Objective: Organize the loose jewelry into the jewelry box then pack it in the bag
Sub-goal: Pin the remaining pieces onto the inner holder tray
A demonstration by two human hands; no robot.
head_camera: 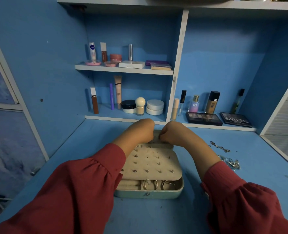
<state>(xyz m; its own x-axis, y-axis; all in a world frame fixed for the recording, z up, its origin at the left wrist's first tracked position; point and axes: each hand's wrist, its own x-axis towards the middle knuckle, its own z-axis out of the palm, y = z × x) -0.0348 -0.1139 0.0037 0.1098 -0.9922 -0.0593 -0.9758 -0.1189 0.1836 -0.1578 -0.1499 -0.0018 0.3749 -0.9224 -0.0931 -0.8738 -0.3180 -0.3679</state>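
The left hand (140, 130) and the right hand (169, 132) are both curled at the far end of the small pale green jewelry box (149, 194) on the blue worktop (72, 149). I cannot tell what they pinch. Earrings sit in the cream earring pad (151, 163), rings below it. A thin silver chain (220, 146) and shiny silver rings (229, 162) wait beside the box. I see no bag, so much is left to do.

fingertips: curled under both hands, hidden from view
jewelry box (148, 194) far end: covered by the hands
rings (229, 162) near desk's right edge: tangled, count unclear
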